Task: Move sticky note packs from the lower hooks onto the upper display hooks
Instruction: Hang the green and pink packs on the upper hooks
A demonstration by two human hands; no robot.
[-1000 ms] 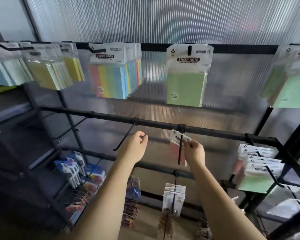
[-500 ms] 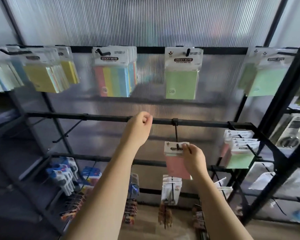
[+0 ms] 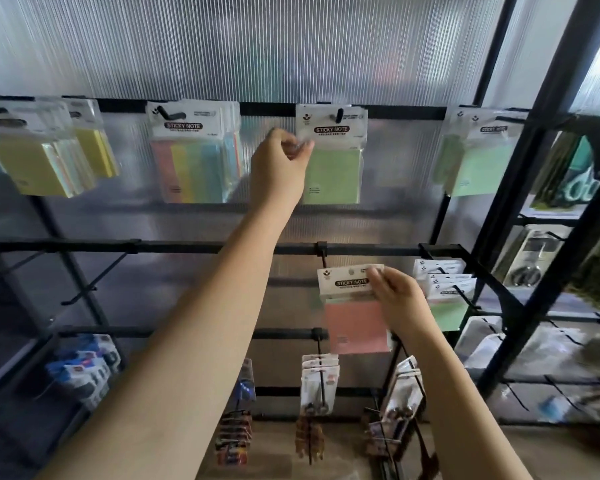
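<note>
Nearest the camera, both forearms extended upward toward a black wire display rack. The right hand point(image 3: 397, 301) held a pink sticky note pack point(image 3: 355, 311) by the right edge of its white header card, thumb and fingers pinched on the card; the grip was closed on the pack. The pack hung just below the middle rail point(image 3: 194, 247), in front of the lower hook point(image 3: 323, 256), and whether the hook still passed through the header hole could not be determined. The left hand point(image 3: 279, 164) was raised higher, its fingers curled with the fingertips pinching the left edge of a green sticky note pack point(image 3: 331, 154) near the junction of header and pad; this grip was closed on the pack edge. The green pack was suspended from an upper display hook point(image 3: 339, 116) on the top rail point(image 3: 267, 108). To the left on the same rail hung a multicolour sticky note pack point(image 3: 193, 150), then yellow packs point(image 3: 42, 157). To the right hung further pale green packs point(image 3: 478, 157). Beside the right hand, several packs point(image 3: 444, 292) remained stacked on a lower hook at the right of the middle rail. Below, scissor packs point(image 3: 319, 382) hung on a lower rail. A ribbed translucent panel point(image 3: 257, 46) formed the rear of the rack.
</note>
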